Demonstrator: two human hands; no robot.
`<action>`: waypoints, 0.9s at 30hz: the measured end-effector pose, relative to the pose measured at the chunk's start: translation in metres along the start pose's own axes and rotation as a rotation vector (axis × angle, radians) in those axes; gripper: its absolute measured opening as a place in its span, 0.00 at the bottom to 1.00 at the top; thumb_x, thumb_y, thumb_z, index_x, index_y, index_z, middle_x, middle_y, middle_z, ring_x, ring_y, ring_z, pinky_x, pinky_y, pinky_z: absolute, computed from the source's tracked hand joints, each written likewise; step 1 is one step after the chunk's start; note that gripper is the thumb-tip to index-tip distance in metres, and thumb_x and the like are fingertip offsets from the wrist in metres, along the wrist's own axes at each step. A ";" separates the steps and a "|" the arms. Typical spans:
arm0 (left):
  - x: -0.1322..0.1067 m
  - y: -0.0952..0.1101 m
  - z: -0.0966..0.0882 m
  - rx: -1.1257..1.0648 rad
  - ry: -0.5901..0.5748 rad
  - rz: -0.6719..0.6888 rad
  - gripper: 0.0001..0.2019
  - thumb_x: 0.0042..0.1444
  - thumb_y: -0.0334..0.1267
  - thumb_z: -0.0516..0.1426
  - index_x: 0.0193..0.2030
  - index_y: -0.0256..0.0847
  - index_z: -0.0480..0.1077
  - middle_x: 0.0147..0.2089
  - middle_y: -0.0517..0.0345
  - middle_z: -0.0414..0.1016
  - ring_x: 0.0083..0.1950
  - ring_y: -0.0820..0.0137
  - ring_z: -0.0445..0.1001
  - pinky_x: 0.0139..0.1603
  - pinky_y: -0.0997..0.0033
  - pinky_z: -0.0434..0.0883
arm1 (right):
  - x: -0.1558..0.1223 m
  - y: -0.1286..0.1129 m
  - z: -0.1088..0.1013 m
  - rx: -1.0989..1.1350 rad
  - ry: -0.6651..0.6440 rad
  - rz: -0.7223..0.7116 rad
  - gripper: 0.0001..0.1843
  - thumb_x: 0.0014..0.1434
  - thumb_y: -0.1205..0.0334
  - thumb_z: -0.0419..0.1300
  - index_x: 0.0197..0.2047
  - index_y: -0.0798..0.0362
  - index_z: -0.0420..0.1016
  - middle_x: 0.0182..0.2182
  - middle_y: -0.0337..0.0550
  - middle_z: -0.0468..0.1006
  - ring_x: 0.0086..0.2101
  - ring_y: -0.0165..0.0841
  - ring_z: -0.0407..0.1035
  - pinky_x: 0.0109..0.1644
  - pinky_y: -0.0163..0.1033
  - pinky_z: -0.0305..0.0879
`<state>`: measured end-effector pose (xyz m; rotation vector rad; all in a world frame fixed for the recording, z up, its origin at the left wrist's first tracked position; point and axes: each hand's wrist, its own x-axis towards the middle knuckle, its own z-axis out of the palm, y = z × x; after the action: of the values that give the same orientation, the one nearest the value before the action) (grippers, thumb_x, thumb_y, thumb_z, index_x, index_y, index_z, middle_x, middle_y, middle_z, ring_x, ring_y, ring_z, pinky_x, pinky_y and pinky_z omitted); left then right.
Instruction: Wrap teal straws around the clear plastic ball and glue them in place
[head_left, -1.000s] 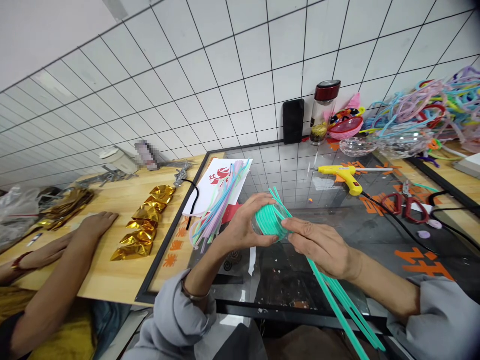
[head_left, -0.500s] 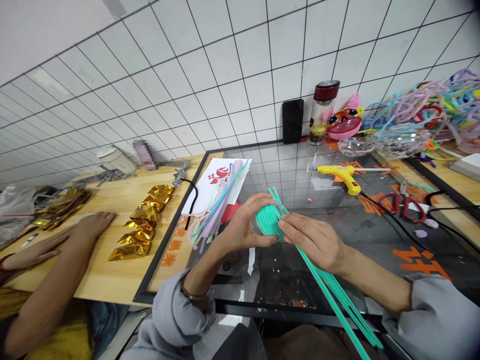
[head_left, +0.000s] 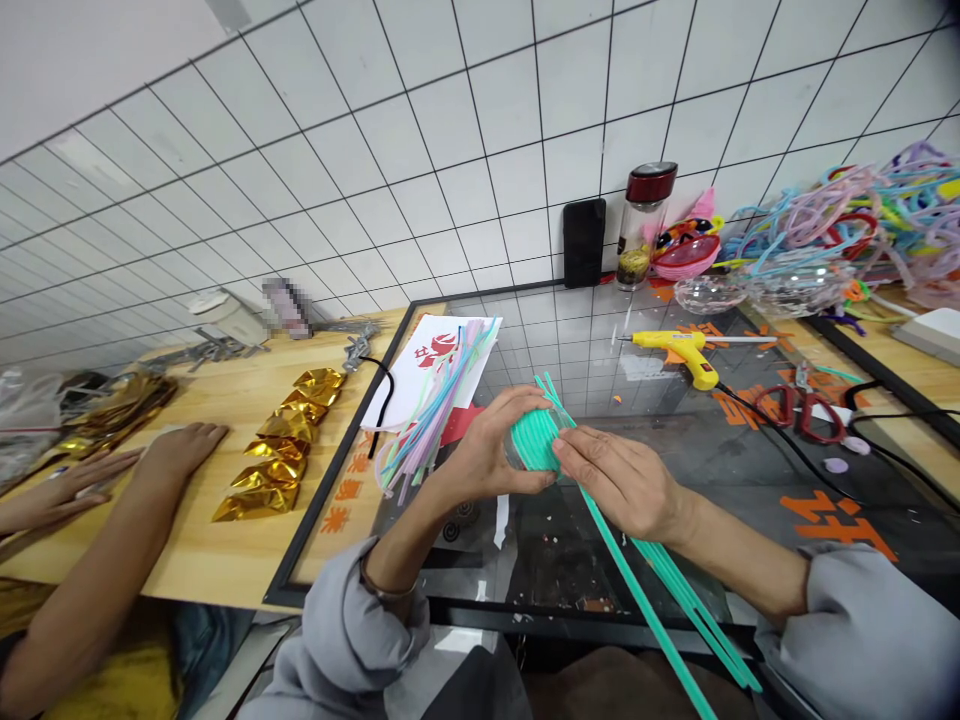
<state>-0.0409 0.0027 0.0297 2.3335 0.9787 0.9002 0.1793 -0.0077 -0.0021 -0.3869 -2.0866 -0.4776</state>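
Note:
My left hand (head_left: 480,450) is curled around a clear rounded shell (head_left: 534,440) that is covered in rows of mint-green pipe cleaner. Against the shell's right side, my right hand (head_left: 622,478) has its fingers pressed together, pinching a green pipe cleaner (head_left: 652,612). Long green strands trail from under this hand down past the table's front edge. Two short green ends stick up above the shell. The fingertips hide the exact spot where strand and shell meet.
Pastel pipe cleaners (head_left: 439,410) lie on white paper at left. To the right are a yellow glue gun (head_left: 675,345), red-handled scissors (head_left: 801,408) and cords. A phone (head_left: 583,243) and glass bottle (head_left: 641,230) stand behind. A co-worker's hands (head_left: 176,455) rest near folded gold foil (head_left: 281,450).
My right fingers have shifted slightly left and now lie flatter against the shell. My left hand keeps its hold. The co-worker's farther hand has moved a little.

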 end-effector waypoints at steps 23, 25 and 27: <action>0.000 0.001 0.002 0.010 0.023 0.008 0.34 0.44 0.35 0.69 0.58 0.43 0.64 0.62 0.42 0.69 0.65 0.51 0.69 0.66 0.45 0.67 | 0.019 -0.004 -0.006 -0.081 0.024 0.014 0.09 0.66 0.70 0.57 0.46 0.65 0.76 0.35 0.56 0.84 0.37 0.40 0.80 0.39 0.43 0.76; 0.000 0.002 0.002 0.017 0.021 0.005 0.34 0.44 0.35 0.69 0.59 0.43 0.64 0.62 0.43 0.69 0.64 0.52 0.69 0.66 0.45 0.68 | 0.018 -0.005 -0.005 -0.085 0.026 0.023 0.10 0.66 0.70 0.57 0.47 0.63 0.76 0.35 0.55 0.84 0.38 0.39 0.80 0.40 0.43 0.76; 0.000 0.002 0.002 0.020 0.021 0.006 0.34 0.44 0.36 0.69 0.59 0.43 0.64 0.62 0.43 0.69 0.64 0.52 0.70 0.66 0.45 0.68 | 0.017 -0.005 -0.004 -0.086 0.026 0.027 0.10 0.66 0.70 0.58 0.48 0.63 0.76 0.36 0.54 0.84 0.39 0.39 0.80 0.40 0.43 0.76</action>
<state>-0.0387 0.0012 0.0293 2.3496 0.9945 0.9233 0.1712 -0.0122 0.0139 -0.4557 -2.0377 -0.5547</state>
